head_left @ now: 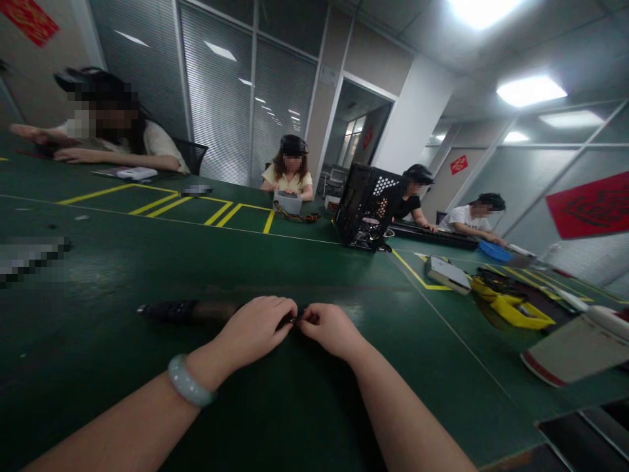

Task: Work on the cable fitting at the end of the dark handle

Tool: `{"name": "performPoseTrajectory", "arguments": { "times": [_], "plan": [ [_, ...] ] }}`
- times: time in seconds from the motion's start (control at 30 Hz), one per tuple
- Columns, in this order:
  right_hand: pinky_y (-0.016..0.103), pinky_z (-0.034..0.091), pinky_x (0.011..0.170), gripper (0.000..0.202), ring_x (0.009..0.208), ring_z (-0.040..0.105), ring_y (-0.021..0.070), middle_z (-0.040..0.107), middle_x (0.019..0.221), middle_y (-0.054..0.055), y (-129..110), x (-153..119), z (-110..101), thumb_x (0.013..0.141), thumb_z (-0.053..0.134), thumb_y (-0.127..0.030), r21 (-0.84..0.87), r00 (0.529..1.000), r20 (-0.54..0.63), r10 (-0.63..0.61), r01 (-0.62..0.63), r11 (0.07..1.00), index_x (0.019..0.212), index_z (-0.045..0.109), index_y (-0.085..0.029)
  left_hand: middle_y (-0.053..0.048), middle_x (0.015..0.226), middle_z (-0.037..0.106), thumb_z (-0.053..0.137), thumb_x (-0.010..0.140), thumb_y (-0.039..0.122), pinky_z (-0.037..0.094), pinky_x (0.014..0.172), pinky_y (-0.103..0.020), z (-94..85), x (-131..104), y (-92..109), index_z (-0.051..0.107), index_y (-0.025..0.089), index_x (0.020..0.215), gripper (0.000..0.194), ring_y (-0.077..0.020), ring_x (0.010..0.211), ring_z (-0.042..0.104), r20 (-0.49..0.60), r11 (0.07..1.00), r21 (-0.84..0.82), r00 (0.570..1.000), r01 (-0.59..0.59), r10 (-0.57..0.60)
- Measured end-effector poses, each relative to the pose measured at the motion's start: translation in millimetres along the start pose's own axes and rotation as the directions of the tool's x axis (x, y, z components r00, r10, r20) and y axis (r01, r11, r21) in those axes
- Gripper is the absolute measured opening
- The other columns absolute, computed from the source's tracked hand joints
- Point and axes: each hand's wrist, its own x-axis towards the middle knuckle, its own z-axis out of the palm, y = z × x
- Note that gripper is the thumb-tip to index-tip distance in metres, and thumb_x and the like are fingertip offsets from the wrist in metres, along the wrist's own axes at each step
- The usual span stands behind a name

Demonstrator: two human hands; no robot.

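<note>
An electric screwdriver point(196, 311) with a dark front end and a brownish body lies on the green table, its tip pointing left. My left hand point(258, 324) is closed around its rear part, and a dark end shows by the thumb. Close against it, my right hand point(331, 329) is closed with thumb and fingers pinched together. A small dark piece sits between the fingertips of both hands, too small and covered to name. My left wrist wears a pale green bangle point(189, 381).
A black computer case point(368, 206) stands ahead, slightly right. On the right are a grey metal box point(448, 274), yellow trays point(521, 311) and a white bucket-like container point(580, 344). A blurred flat object point(32, 255) lies left. Several people sit around the green table point(122, 393).
</note>
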Motion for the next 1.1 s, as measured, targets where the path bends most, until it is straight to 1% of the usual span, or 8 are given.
{"name": "performPoseTrajectory", "arguments": {
  "times": [0.33,0.53,0.8,0.97,1.1],
  "plan": [
    [0.021,0.036,0.056,0.016,0.068,0.058,0.0115,0.068,0.079,-0.001,-1.7,-0.2,-1.2,0.084,0.061,-0.035,-0.003,1.0,0.006,0.017,-0.017,1.0,0.086,0.069,-0.021,0.0,0.099,0.063,0.054,0.087,0.025,0.043,0.084,-0.035,1.1,0.2,-1.2,0.058,0.026,0.102,0.016,-0.0201,0.093,0.059,-0.014,1.0,-0.004,1.0,-0.011,0.01],
    [0.021,0.036,0.057,0.016,0.068,0.059,0.0115,0.068,0.079,-0.001,-3.2,-0.3,-2.0,0.084,0.061,-0.034,0.007,1.0,0.002,0.013,-0.013,1.0,0.085,0.069,-0.02,-0.001,0.098,0.063,0.054,0.087,0.025,0.043,0.082,-0.034,-0.1,-0.3,-0.8,0.059,0.025,0.1,0.014,-0.0199,0.092,0.059,0.011,1.0,0.007,1.0,0.003,-0.003],
    [0.021,0.036,0.056,0.016,0.067,0.059,0.0114,0.068,0.078,-0.001,0.9,1.0,0.3,0.084,0.061,-0.034,0.004,1.0,-0.004,0.006,-0.006,1.0,0.085,0.069,-0.02,0.0,0.098,0.063,0.054,0.087,0.026,0.043,0.082,-0.034,1.1,-0.9,-2.1,0.059,0.026,0.101,0.015,-0.0201,0.092,0.059,-0.006,1.0,-0.013,1.0,-0.002,0.002],
    [0.021,0.037,0.057,0.016,0.068,0.059,0.0113,0.068,0.078,-0.001,2.0,1.6,1.8,0.084,0.06,-0.035,-0.003,1.0,-0.007,0.006,-0.006,1.0,0.085,0.068,-0.021,-0.001,0.1,0.063,0.053,0.086,0.024,0.043,0.084,-0.035,1.6,-0.2,-2.0,0.059,0.026,0.101,0.016,-0.0201,0.093,0.059,-0.007,1.0,-0.009,1.0,-0.023,0.023],
    [0.021,0.036,0.055,0.016,0.067,0.058,0.012,0.068,0.077,-0.001,2.7,1.7,1.5,0.084,0.061,-0.035,-0.003,1.0,-0.006,-0.003,0.003,1.0,0.085,0.069,-0.021,-0.001,0.1,0.063,0.053,0.086,0.025,0.044,0.083,-0.034,1.7,-0.8,-1.7,0.058,0.025,0.104,0.018,-0.0201,0.093,0.059,-0.009,1.0,-0.004,1.0,-0.003,0.003]
  ]
}}
